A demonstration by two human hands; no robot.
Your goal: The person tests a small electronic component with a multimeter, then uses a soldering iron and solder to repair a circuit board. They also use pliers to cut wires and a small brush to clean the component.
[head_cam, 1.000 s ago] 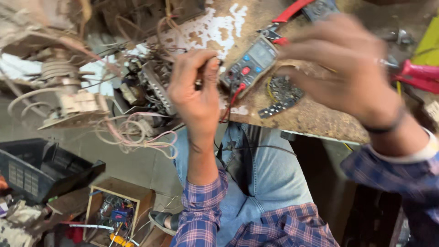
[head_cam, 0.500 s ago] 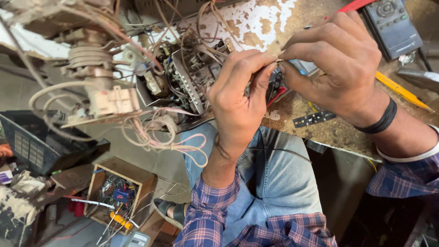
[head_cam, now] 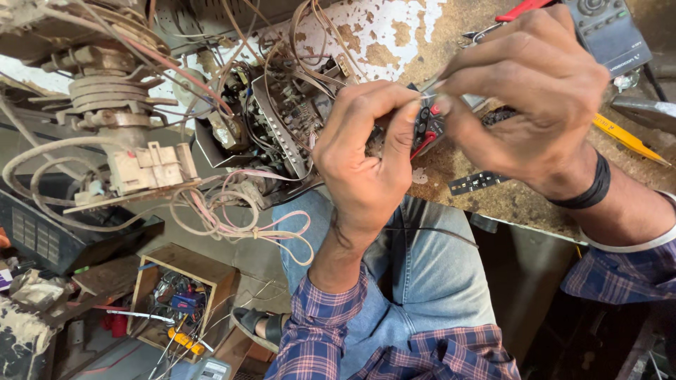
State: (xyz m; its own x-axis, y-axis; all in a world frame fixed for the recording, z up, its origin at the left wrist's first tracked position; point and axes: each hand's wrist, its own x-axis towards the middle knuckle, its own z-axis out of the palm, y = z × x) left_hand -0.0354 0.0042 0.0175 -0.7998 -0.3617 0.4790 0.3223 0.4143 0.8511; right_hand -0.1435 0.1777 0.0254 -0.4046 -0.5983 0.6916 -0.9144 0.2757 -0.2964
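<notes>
Sitting on the floor below the worktop (head_cam: 493, 197), an open wooden box (head_cam: 184, 295) holds a jumble of small tools and wires, a yellow-handled one among them. Beside that box lie a dark plastic casing (head_cam: 63, 239) and scraps of board and rubbish.

Above the box, the worktop's rough brown top, with flaking white paint, carries a dusty circuit chassis (head_cam: 282, 119) trailing pale wires, a grey remote control (head_cam: 605, 35), a yellow pencil (head_cam: 627, 137) and a small black strip (head_cam: 479, 181). Left of the chassis stands a coil assembly (head_cam: 105, 105) with looping cables.

Over the worktop's front edge, the left hand (head_cam: 366, 155) is curled tight, thumb and fingertips pinching something small that cannot be made out. The right hand (head_cam: 528, 91) closes its fingertips on the same spot, just beside the left; what it grips is too small to tell. Behind the two hands, partly hidden, a multimeter (head_cam: 427, 123) with red buttons rests on the worktop.

Right of the chassis the worktop edge runs diagonally; below it are blue-jeaned knees and a sandalled foot (head_cam: 257, 324). Little floor shows between the box and the foot.
</notes>
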